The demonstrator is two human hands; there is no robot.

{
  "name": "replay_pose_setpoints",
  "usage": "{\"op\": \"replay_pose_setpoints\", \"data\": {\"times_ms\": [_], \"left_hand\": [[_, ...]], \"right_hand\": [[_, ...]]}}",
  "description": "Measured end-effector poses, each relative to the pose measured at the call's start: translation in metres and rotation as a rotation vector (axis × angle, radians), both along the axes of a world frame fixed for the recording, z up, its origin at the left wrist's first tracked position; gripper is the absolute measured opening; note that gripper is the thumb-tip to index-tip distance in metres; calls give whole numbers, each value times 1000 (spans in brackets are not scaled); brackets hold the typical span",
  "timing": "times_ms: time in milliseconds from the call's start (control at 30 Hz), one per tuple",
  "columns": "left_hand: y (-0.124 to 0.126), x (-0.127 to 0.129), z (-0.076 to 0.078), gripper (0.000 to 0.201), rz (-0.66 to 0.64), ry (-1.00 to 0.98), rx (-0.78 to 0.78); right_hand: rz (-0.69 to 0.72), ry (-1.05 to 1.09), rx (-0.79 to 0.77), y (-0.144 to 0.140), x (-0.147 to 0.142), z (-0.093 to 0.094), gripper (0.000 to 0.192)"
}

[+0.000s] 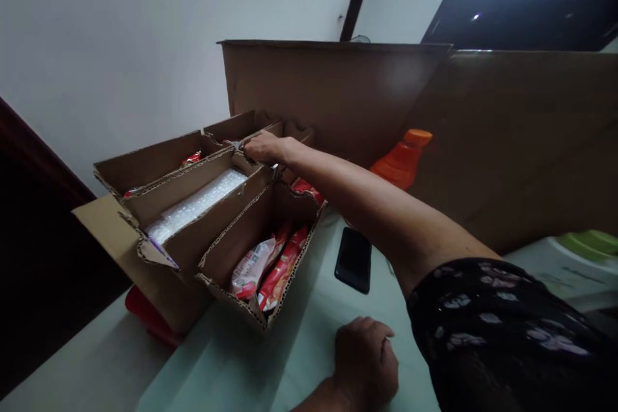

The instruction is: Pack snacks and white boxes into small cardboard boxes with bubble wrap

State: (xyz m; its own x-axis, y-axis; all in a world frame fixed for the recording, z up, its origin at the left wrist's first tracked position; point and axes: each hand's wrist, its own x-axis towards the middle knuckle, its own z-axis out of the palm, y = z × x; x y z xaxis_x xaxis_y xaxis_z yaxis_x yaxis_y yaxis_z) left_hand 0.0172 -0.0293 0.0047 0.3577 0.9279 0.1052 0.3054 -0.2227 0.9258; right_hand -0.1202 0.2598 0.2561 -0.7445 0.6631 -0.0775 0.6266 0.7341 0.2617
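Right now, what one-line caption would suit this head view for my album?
Right hand grips the far edge of a cardboard box of snack packets; left hand rests fisted on the table.

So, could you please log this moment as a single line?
right hand: gripping divider at box far end | left hand: fisted on table | phone, bottle beside box

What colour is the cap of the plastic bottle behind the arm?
Orange, like the plastic bottle itself; head view.
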Motion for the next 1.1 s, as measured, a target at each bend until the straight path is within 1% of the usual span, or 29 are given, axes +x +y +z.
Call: {"op": "replay_pose_setpoints", "data": {"times_ms": [67,133,167,233,300,333,367,400,433,500,567,633,667,733,800,833,900,933,1000,1100], "left_hand": [[-1,-2,2,24,4,25,31],[-3,-4,3,28,9,36,47],[-4,-6,4,30,10,36,56],[-6,-8,5,32,1,23,72],[-7,-10,5,31,-10,2,89],[-8,-10,5,31,-11,-8,97],[-8,-10,5,30,-9,-16,105],[-8,-10,4,30,-4,-22,114],[-9,-9,3,30,2,-26,123],[-10,-9,2,29,9,-28,140],[-12,-9,1,28,7,-23,154],[-13,-9,2,28,-2,-17,162],[-13,-9,2,28,-6,-14,164],[-13,-9,4,28,-8,-4,164],[-13,-9,5,28,-1,10,163],[-13,-8,6,28,5,18,164],[-13,-8,6,28,16,32,169],[-12,-8,6,27,20,38,172],[-9,-6,4,27,36,54,176],[-2,-3,0,28,58,71,182]], "right_hand": [[-15,22,28,-4,3,4,26],[-50,53,73,-12,16,15,27],[-74,82,109,-18,27,22,28],[-122,227,214,-38,59,39,29],[-159,502,333,-70,104,49,26],[-176,667,379,-89,132,50,22],[-197,814,401,-110,161,45,19],[-236,944,402,-130,192,37,16],[-304,1054,394,-150,224,23,16],[-529,1188,363,-183,285,-12,20],[-805,1185,312,-207,337,-49,26],[-962,1150,300,-224,377,-75,23],[-1008,1136,306,-230,392,-83,20],[-1049,1124,319,-241,409,-85,13],[-1036,1125,304,-246,408,-76,10],[-1009,1131,281,-245,400,-70,11],[-910,1137,218,-237,369,-54,15],[-833,1136,177,-231,347,-46,16],[-625,1131,79,-216,289,-29,16],[-231,1061,-82,-196,185,0,16]]}}
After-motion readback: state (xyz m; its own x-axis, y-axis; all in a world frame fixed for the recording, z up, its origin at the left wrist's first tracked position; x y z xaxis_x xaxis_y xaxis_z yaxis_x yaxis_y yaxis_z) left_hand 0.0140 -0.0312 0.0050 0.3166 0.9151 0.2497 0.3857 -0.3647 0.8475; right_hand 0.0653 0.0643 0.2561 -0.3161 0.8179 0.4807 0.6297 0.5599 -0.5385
